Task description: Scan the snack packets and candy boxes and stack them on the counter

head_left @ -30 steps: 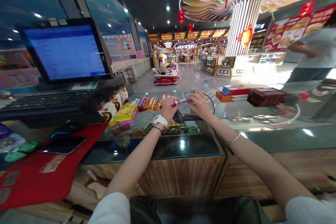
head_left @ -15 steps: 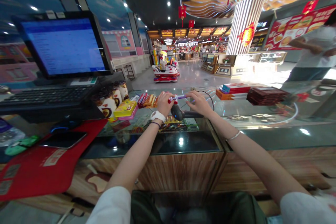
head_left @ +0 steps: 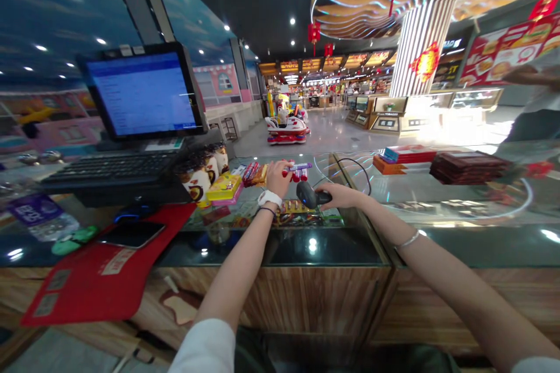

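My left hand (head_left: 278,178) is closed around one end of a thin purple candy stick (head_left: 301,167), which points right. Several small red-and-white packs (head_left: 301,176) lie on the glass just below the stick. Beside it, my right hand (head_left: 342,195) grips the handle of a black barcode scanner (head_left: 308,194), its head turned left toward my left hand. Left of my left hand lie a row of wrapped snack bars (head_left: 256,173) and a yellow candy box (head_left: 224,185). A white watch (head_left: 270,198) is on my left wrist.
A monitor (head_left: 142,93) and keyboard (head_left: 114,170) stand at left, with a phone (head_left: 132,233) on a red mat (head_left: 100,280). Snack cups (head_left: 199,178) stand beside the keyboard. Brown packs (head_left: 466,168) are stacked at right. A person (head_left: 536,99) stands beyond the counter.
My right hand has left the purple stick's end and now grips the scanner, which lay on the counter before. My left hand still holds the stick. The view has swung left.
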### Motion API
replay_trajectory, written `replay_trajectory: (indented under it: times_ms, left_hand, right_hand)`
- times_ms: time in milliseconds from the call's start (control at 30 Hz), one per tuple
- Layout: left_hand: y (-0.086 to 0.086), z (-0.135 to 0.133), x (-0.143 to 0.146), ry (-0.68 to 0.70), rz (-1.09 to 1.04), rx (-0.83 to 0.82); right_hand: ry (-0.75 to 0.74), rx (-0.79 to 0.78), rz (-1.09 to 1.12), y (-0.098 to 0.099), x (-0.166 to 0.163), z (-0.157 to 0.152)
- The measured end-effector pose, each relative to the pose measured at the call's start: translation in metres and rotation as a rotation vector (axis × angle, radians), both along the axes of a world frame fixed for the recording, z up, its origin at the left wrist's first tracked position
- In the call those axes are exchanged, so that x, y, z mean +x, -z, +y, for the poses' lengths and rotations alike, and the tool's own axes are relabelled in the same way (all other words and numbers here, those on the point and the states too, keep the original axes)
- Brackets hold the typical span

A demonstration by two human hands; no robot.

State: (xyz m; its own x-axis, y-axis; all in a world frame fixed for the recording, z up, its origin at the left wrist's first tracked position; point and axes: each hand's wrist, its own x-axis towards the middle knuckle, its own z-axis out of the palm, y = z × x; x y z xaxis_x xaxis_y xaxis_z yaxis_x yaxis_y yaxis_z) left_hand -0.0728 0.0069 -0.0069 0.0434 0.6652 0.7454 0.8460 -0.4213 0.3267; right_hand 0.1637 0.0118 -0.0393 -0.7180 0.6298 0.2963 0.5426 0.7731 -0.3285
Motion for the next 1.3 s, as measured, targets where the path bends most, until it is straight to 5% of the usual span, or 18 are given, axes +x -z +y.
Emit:
replay_trajectory:
  times_ms: [200, 433, 700, 1300]
  left_hand:
    - [0.001, 0.003, -0.004, -0.008, -0.014, 0.017]
    - [0.002, 0.006, -0.012, -0.048, -0.015, 0.034]
    - [0.004, 0.004, -0.010, -0.055, 0.013, 0.015]
    - [0.013, 0.016, -0.015, -0.040, -0.025, 0.054]
  right_hand:
    - [0.022, 0.140, 0.011, -0.001, -0.004, -0.005]
    - [0.123, 0.248, 0.207, -0.024, 0.004, -0.014]
    - [0.320, 0.264, 0.197, -0.028, 0.009, -0.018]
    - [0.345, 0.209, 0.092, -0.035, 0.004, -0.025]
